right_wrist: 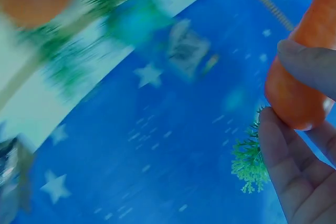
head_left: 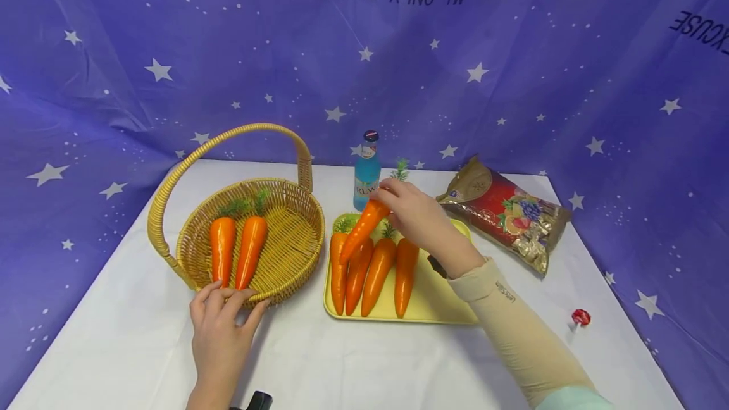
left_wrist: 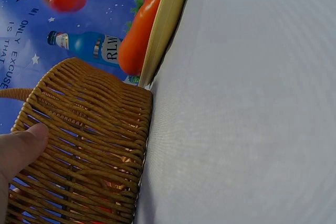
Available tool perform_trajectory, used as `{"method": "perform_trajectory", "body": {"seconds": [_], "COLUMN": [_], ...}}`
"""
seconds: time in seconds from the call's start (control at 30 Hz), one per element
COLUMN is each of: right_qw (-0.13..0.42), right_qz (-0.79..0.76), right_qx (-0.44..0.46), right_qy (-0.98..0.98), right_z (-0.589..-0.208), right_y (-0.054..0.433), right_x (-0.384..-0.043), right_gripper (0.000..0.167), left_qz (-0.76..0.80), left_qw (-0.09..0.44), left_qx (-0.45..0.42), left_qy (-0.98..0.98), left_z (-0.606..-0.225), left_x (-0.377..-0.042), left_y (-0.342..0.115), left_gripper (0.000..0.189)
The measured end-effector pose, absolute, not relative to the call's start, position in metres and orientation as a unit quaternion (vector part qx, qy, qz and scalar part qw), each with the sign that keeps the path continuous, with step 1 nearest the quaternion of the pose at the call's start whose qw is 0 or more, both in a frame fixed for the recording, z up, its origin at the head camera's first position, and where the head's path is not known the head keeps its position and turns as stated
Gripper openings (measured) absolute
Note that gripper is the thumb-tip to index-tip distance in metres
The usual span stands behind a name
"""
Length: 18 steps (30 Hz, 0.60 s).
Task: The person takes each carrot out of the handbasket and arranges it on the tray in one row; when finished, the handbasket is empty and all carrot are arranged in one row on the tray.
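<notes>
My right hand [head_left: 420,215] grips an orange carrot [head_left: 363,230] by its thick top end, thumb and fingers around it, with the tip slanting down to the left. This carrot hangs over a yellow tray [head_left: 441,299], where several more carrots [head_left: 378,277] lie side by side. Green leaves [right_wrist: 251,163] stick out behind the fingers in the right wrist view. At the near rim of a wicker basket [head_left: 312,252], my left hand [head_left: 221,328] holds on, fingers over the edge and thumb [left_wrist: 29,142] against the outer weave. Two carrots [head_left: 250,252] rest inside the basket.
Behind the tray stands a blue bottle [head_left: 367,176]. A red and gold snack bag [head_left: 509,214] lies at the back right, and a red lollipop [head_left: 581,317] near the right edge. The basket's tall handle [head_left: 228,138] arches over it. Purple starry cloth hangs behind the white table.
</notes>
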State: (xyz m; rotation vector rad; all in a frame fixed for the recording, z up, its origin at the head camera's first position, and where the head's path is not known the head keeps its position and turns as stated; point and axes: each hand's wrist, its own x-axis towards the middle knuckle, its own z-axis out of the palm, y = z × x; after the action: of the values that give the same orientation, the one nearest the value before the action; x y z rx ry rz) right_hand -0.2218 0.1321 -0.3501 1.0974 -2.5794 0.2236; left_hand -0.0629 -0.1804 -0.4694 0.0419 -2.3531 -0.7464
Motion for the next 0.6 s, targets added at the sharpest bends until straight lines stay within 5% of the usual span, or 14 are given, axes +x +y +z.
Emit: {"method": "perform_trajectory", "body": {"seconds": [0.6], "right_qw": [0.101], "right_qz": [0.051], "right_qx": [0.380], "right_qy": [-0.918], "right_z": [-0.417], "right_y": [0.237], "right_x": [-0.201], "right_gripper": [0.041], "left_qz": [-0.290], "left_qw": [0.336], "left_qx": [0.004], "left_qy": [-0.896], "left_z": [-0.468], "left_x": [-0.064], "left_y": [-0.181], "left_gripper": [0.033]}}
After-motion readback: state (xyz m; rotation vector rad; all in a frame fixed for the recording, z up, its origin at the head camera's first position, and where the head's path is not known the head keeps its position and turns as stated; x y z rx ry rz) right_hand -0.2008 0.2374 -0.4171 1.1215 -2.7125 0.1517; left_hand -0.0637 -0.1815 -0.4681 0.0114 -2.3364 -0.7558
